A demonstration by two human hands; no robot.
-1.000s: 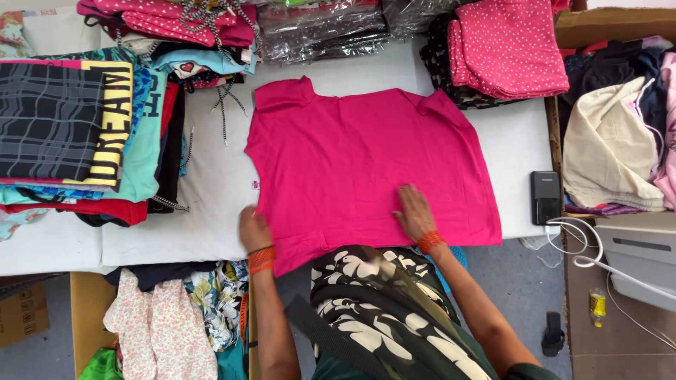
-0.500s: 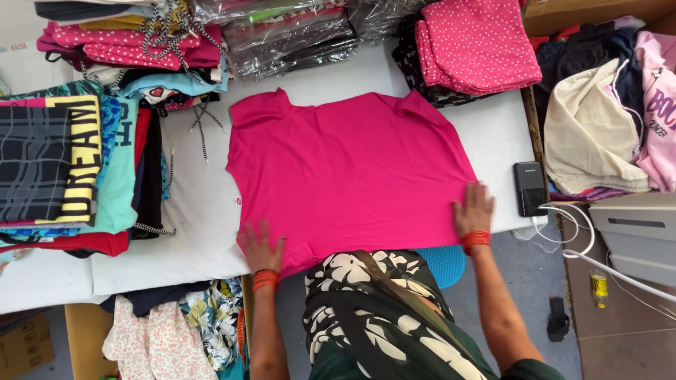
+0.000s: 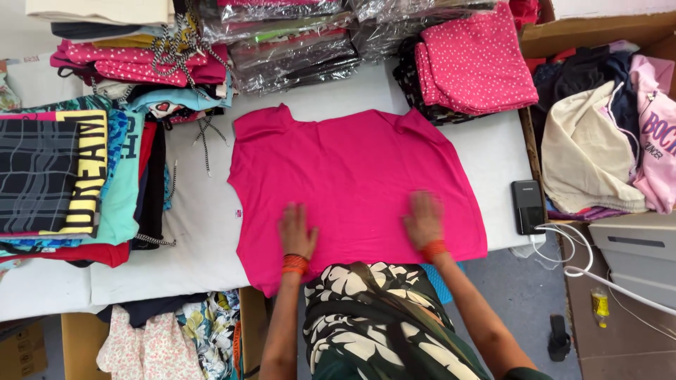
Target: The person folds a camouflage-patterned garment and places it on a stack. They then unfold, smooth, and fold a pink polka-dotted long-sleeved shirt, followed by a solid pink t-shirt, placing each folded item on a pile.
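Magenta short-sleeved cotton top (image 3: 352, 176) lies spread flat and face down on the white padded table (image 3: 190, 239) — smoothing in hand, no fold made — with the left hand (image 3: 297, 231) and right hand (image 3: 424, 219) pressed on its hem, fingers released and flat, grasping nothing.

Bright, even light fills the scene, with only soft shadows beside the clothing stacks. The plastic-wrapped packs (image 3: 296, 49) at the far side catch glare. The right hand (image 3: 424, 219) is motion-blurred; everything else is sharp.
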